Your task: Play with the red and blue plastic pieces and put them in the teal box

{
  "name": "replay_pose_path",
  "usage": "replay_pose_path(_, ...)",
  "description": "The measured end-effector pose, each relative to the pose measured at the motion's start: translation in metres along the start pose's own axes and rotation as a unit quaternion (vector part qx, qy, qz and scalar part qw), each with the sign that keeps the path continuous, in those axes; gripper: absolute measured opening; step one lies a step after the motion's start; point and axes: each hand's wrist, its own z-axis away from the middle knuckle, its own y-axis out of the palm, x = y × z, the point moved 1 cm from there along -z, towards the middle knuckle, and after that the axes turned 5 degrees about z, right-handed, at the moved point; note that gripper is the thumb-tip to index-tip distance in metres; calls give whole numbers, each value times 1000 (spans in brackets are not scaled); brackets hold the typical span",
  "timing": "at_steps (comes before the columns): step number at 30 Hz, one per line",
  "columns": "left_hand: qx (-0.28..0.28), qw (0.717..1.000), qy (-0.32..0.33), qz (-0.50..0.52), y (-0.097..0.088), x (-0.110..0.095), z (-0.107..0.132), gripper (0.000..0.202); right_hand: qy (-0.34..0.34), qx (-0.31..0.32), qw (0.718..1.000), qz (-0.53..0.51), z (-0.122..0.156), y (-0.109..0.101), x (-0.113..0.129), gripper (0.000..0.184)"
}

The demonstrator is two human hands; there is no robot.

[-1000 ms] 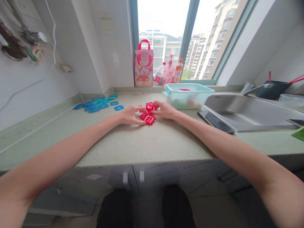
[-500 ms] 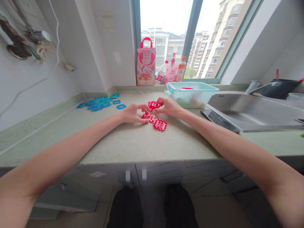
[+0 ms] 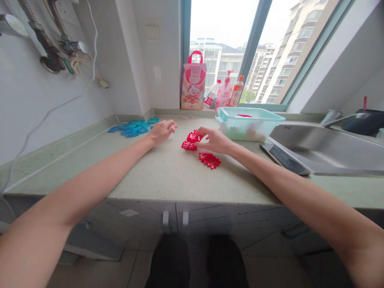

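Right hand (image 3: 214, 140) on the red toothed pieces (image 3: 189, 144).
Its grip is clamped at their right side, on the surface (image 3: 156, 176) near the tub (image 3: 232, 131); the left hand (image 3: 162, 132) is beside the blue pieces (image 3: 131, 129), whether gripping I can't tell.

Daylight enters through the window (image 3: 237, 56) above your pale, speckled desk (image 3: 168, 176), with a white sky (image 3: 222, 16) beyond.

Apartment blocks (image 3: 285, 68) rise outside, past a blue-grey frame (image 3: 256, 32). To your left, a white wall (image 3: 27, 92) carries a cable (image 3: 96, 44) and pipe fittings (image 3: 72, 47); a light switch (image 3: 153, 32) sits near the corner. On your right, a steel sink (image 3: 327, 152) is set into the desk. Below you, grey cabinets (image 3: 213, 216) with pale handles (image 3: 166, 218) stand over a tiled floor (image 3: 120, 274).
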Motion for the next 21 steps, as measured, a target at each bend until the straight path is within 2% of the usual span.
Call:
replay_pose_path(4,34,992,-2,-118,3,8,0,44,2,53,998,41,0,12,2,30)
replay_pose_path(7,59,989,-3,-135,8,-2,-1,47,15,57,997,56,0,14,1,46)
replay_pose_path(9,73,989,-5,-132,9,-9,-1,47,22,58,996,65,-2,15,1,49)
replay_pose_path(14,76,988,-26,-131,8,-17,-1,49,24,42,995,82,-7,18,7,32)
replay_pose_path(21,76,991,-31,-109,9,-16,0,47,25,-21,996,83,-15,16,14,34)
